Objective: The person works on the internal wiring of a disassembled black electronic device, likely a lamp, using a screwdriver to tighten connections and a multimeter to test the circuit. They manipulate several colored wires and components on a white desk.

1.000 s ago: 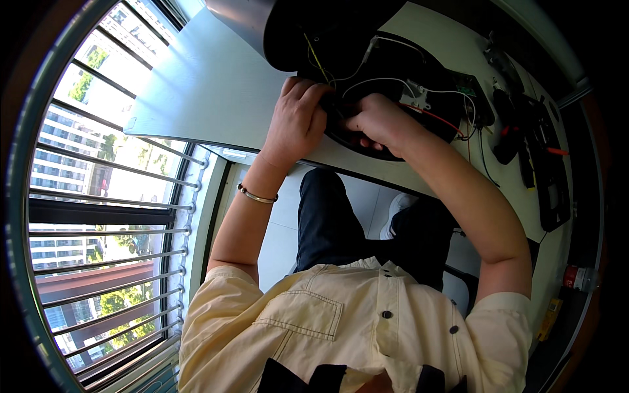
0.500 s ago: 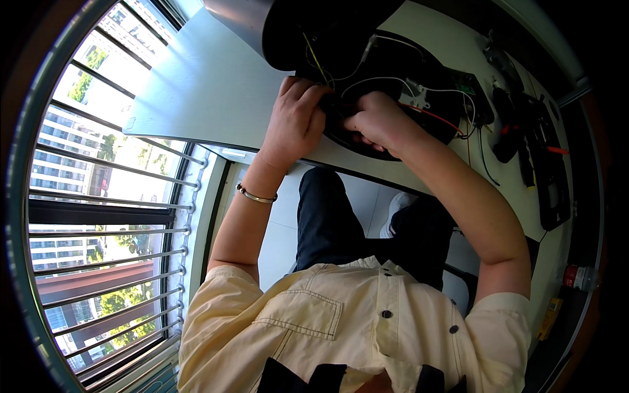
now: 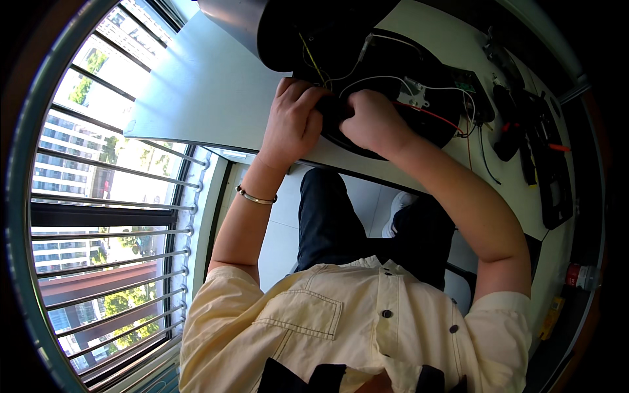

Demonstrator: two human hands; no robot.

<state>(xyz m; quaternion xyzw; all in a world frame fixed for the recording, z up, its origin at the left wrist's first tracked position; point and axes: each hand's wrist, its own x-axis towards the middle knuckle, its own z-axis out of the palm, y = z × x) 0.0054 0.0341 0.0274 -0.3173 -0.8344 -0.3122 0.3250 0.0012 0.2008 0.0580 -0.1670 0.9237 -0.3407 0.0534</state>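
A dismantled black appliance lies at the table's near edge: a round black shell (image 3: 429, 59) with loose wires, beside a grey cylindrical housing (image 3: 236, 23). My left hand (image 3: 293, 122) is closed at the shell's left side, its fingertips curled over a dark part too shadowed to name. Close by on the right, my right hand (image 3: 375, 121) is bent inward with its fingers closed and mostly hidden. What lies between the two hands cannot be made out. A yellow-green wire (image 3: 310, 52) runs down toward my left fingers, and a white wire (image 3: 370, 78) arches above my right hand.
A green circuit board (image 3: 464, 80) sits right of the shell, with a red wire (image 3: 436, 115) and a metal bracket (image 3: 414, 95) nearby. Dark hand tools (image 3: 506, 124) and a long black panel (image 3: 554, 173) lie farther right. A barred window (image 3: 108, 216) stands at the left.
My right hand has shifted slightly left and rolled inward, so its lower fingers no longer show. My left hand stays nearly in place. The grey housing has moved slightly left.
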